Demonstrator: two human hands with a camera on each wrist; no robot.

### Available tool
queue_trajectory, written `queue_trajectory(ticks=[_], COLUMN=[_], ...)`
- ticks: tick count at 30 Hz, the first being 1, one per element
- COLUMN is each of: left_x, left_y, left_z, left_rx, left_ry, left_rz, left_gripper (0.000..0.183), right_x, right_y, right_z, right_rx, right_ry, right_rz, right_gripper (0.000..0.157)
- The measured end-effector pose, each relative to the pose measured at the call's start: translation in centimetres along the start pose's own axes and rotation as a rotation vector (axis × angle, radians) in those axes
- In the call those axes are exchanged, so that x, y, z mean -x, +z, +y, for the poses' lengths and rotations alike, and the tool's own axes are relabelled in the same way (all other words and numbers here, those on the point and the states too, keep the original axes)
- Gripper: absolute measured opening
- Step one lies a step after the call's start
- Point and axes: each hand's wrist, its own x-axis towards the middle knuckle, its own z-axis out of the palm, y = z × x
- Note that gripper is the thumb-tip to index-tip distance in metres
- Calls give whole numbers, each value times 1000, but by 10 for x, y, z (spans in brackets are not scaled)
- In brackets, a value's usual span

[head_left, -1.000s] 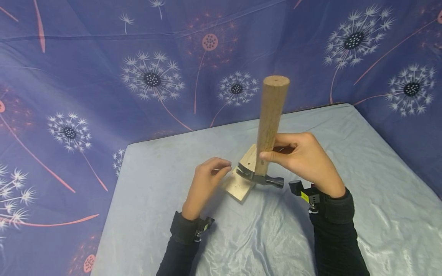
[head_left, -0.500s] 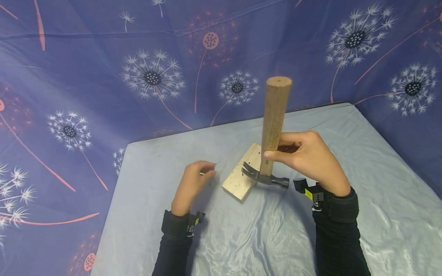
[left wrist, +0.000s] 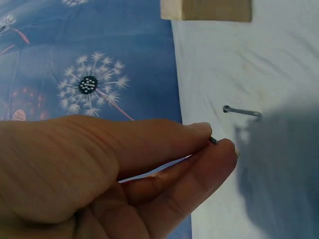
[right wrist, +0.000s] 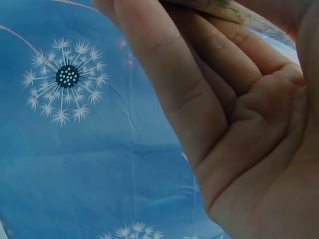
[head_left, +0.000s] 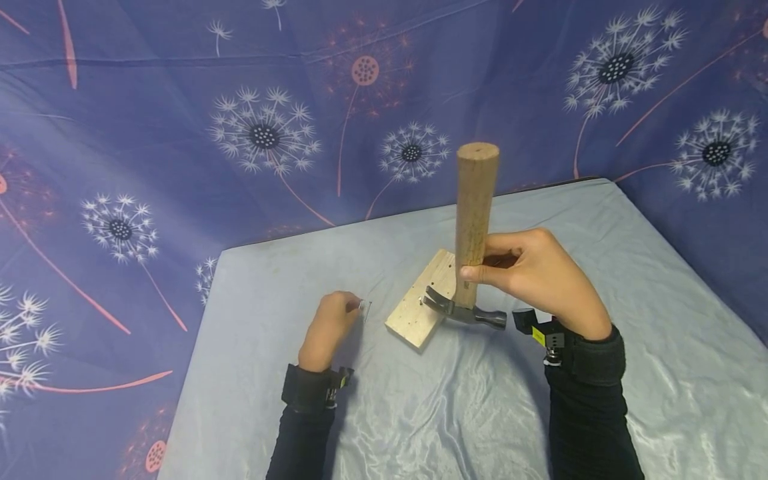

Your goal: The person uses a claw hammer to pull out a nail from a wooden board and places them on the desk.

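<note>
In the head view my right hand (head_left: pixel 534 273) holds a claw hammer (head_left: pixel 474 220) by its wooden handle, low near the head. The hammer is upside down, handle up, its black head (head_left: pixel 459 310) over the right side of a pale wooden block (head_left: pixel 414 323). Small dark spots dot the block's top. Left of the block, my left hand (head_left: pixel 330 327) is low over the cloth. Its thumb and forefinger pinch a small dark nail (left wrist: pixel 214 141), mostly hidden by the fingertips. A nail with a bent end (left wrist: pixel 242 111) lies on the cloth beside that hand.
A pale blue satin cloth (head_left: pixel 660 373) covers the table. Dandelion-patterned blue fabric (head_left: pixel 180 133) hangs behind it and along both sides. The block's end (left wrist: pixel 214 10) shows at the top of the left wrist view.
My left hand has moved left, away from the block, and its fingers have come down by the cloth. The hammer has shifted slightly right, uncovering more of the block.
</note>
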Motion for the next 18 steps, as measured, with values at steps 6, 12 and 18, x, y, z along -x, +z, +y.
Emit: queue_trajectory(ticks=[6,12,18], left_x=[-4,-8,-10], left_y=[6,8,16], left_z=[-6,-4,12], left_rx=[-29,-57,97], left_ry=[-45,-4,164], left_rz=[11,46,67], left_gripper=[21,26,33], right_x=[-2,-9,-17], right_y=[-1,3,12], right_z=[5,15,19], right_rx=[2,27,29], right_ry=[8,-35,-69], right_rz=[-47,-82,-141], right_gripper=[28,30,24])
